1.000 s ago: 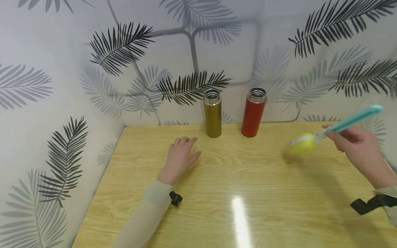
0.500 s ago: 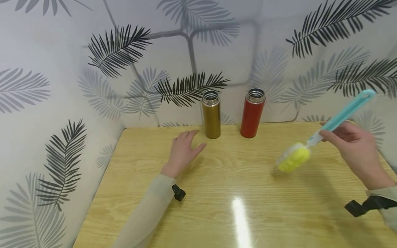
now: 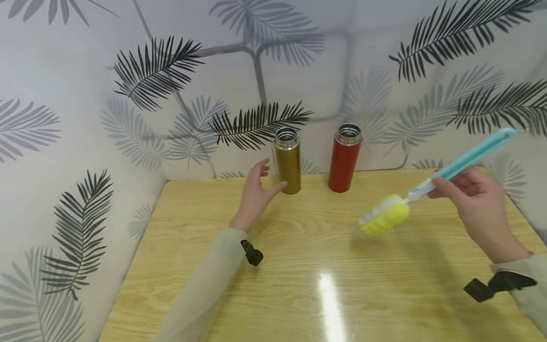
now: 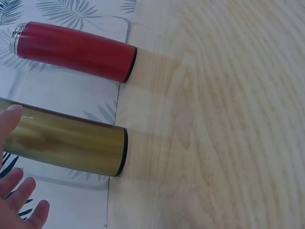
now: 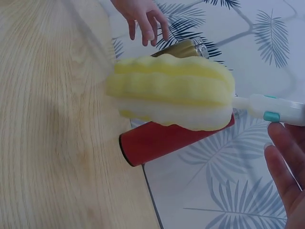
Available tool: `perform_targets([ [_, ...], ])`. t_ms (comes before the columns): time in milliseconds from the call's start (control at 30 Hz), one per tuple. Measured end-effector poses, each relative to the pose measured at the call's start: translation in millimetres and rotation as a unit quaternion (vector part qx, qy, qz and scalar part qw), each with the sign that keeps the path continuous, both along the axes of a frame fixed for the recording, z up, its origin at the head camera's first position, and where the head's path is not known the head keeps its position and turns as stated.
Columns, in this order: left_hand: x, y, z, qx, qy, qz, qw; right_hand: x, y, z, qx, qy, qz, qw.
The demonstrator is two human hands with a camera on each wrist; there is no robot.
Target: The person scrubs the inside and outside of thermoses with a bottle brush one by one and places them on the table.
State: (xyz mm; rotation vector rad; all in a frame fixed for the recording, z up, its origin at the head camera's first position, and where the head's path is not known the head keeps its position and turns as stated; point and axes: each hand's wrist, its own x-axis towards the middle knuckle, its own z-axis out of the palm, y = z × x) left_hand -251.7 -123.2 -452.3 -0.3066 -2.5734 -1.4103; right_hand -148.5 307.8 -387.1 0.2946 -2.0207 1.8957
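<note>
Right grip (image 3: 483, 209): brush (image 5: 190, 90); left (image 3: 255, 197): perhaps touching gold flask (image 3: 288, 166)

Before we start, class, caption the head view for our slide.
Left hand beside a gold bottle, red bottle nearby, right hand holding a sponge brush.

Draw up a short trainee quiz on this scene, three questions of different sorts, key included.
1. Multiple choice: the right hand holds a brush. What colours is its sponge head?
A) blue and red
B) all green
C) yellow and white
2. True or false: the red bottle stands upright with its mouth uncovered.
3. Fill in: the left hand is nearest the ____ bottle.

Key:
1. C
2. True
3. Gold: its thumb appears in front of the gold bottle in the head view.
</note>
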Motion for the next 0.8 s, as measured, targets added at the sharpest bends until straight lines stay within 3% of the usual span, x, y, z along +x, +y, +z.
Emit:
perform_targets([
  [133, -8.7, 0.7, -0.9, 0.032, 0.003, 0.006, 0.9995, -2.5, -2, -2.2, -0.007, 0.002, -0.001, 1.0],
  [333, -18.3, 4.2, 0.5, 0.029, -0.005, 0.004, 0.9995, -5.9, -3, -6.0, -0.058, 0.008, 0.013, 0.9982],
  [633, -33.3, 18.3, 0.5, 0.07, 0.003, 0.018, 0.9974, -10.9, -3, -1.9, -0.045, 0.009, -0.002, 0.9989],
  [800, -37.8, 27.4, 0.5, 0.078, 0.003, 0.009, 0.9969, -12.2, -3, -2.3, -0.045, 0.018, -0.005, 0.9988],
])
